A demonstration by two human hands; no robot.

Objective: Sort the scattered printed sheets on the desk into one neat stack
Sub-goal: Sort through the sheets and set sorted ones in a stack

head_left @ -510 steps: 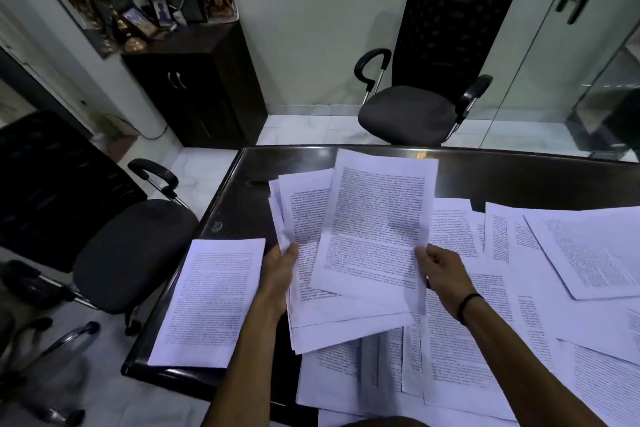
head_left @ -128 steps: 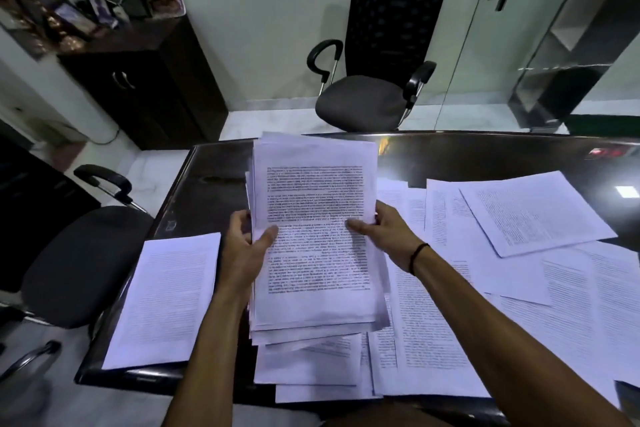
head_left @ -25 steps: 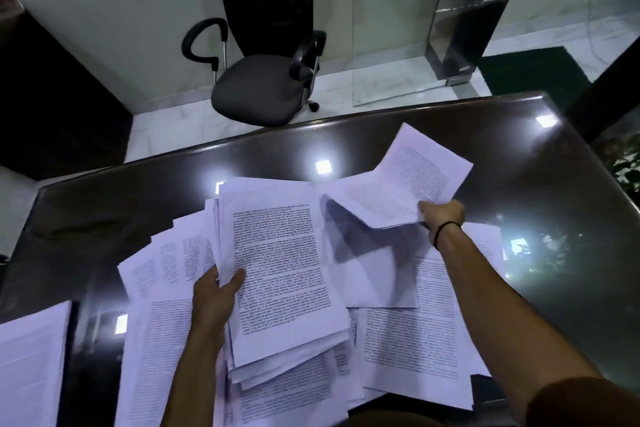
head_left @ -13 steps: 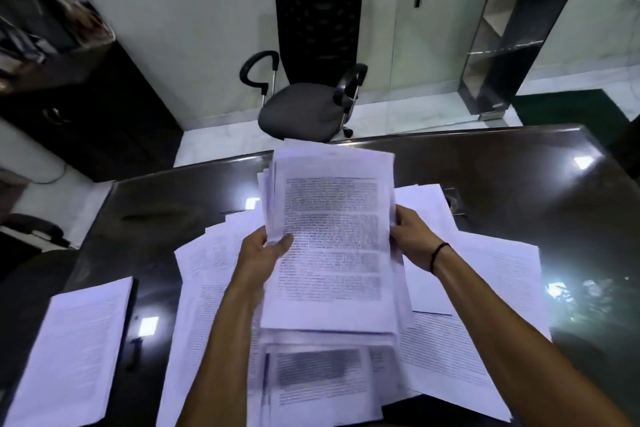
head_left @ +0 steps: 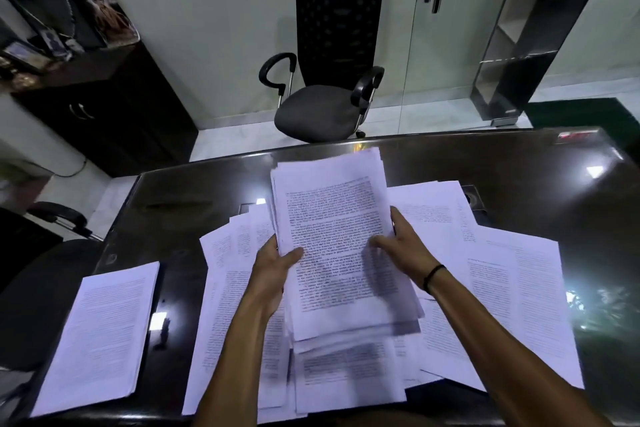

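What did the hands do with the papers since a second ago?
The right hand carried the sheet it had lifted at the far right over to the bundle and now holds that bundle too. The left hand still grips the bundle. The separate pile at the left stayed put.

White printed sheets on a dark glossy table.

The sheets point(head_left: 332, 236) are shown white with blocks of fine black text; the table point(head_left: 519, 177) is seen near-black with bright light reflections. A black mesh-backed chair point(head_left: 337, 55) with a grey seat, a dark brown cabinet point(head_left: 110, 114) and a black wristband point(head_left: 433, 277) are also shown.
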